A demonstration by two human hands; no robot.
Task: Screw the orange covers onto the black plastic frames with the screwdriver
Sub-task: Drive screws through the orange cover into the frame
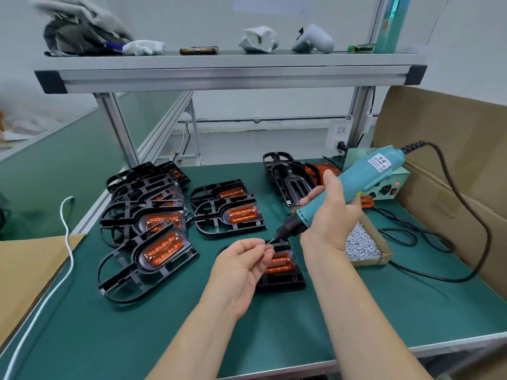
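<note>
My right hand (329,212) grips a teal electric screwdriver (356,179), tilted with its bit pointing down-left. My left hand (241,267) pinches a small screw (265,244) right at the bit's tip. Under both hands lies a black plastic frame (285,281) with an orange cover (279,263) seated in it, partly hidden by my left hand. More frames with orange covers lie to the left (153,253) and in the middle (230,215). A stack of bare black frames (285,176) stands behind the screwdriver.
A cardboard box of screws (362,245) sits just right of my right wrist. The screwdriver's power unit (389,185) and black cable (466,215) lie at the right, beside a big cardboard carton (452,149). A white cord (65,242) runs along the left edge.
</note>
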